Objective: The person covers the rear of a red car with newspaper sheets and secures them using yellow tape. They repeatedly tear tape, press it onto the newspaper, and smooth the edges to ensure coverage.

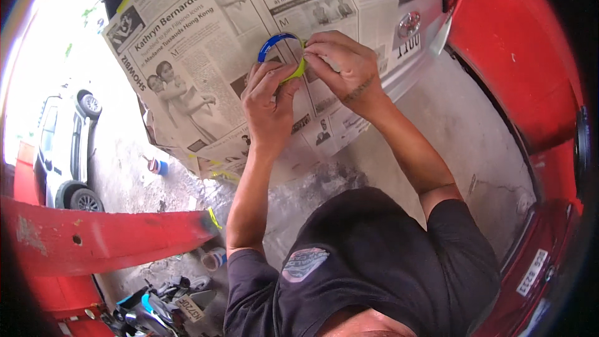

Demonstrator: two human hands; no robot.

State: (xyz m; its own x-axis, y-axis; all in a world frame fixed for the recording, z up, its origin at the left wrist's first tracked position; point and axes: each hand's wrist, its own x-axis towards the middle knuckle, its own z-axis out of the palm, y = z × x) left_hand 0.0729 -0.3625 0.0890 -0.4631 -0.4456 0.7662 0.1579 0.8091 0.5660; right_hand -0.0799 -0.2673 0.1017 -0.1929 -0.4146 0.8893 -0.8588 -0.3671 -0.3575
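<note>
Both my hands are over newspaper sheets (pixel 206 43) that cover part of a silver vehicle. Between them is a roll of yellow-green tape (pixel 298 70) with a blue inner ring, its hole facing me. The fingers and thumb of my left hand (pixel 271 97) are wrapped round the roll's lower left side. At its right edge, my right hand (pixel 340 65) pinches with thumb and forefinger, touching the yellow-green band. Whether a loose tape end sits in that pinch is too small to make out.
The silver vehicle's rear (pixel 409 25) shows beside the paper. A red post (pixel 106 240) juts in at left, above a parked motorcycle (pixel 156 306). A white car (pixel 68 143) stands outside. Small tubs (pixel 157 166) sit on the concrete floor. A dark red vehicle (pixel 543 268) is at lower right.
</note>
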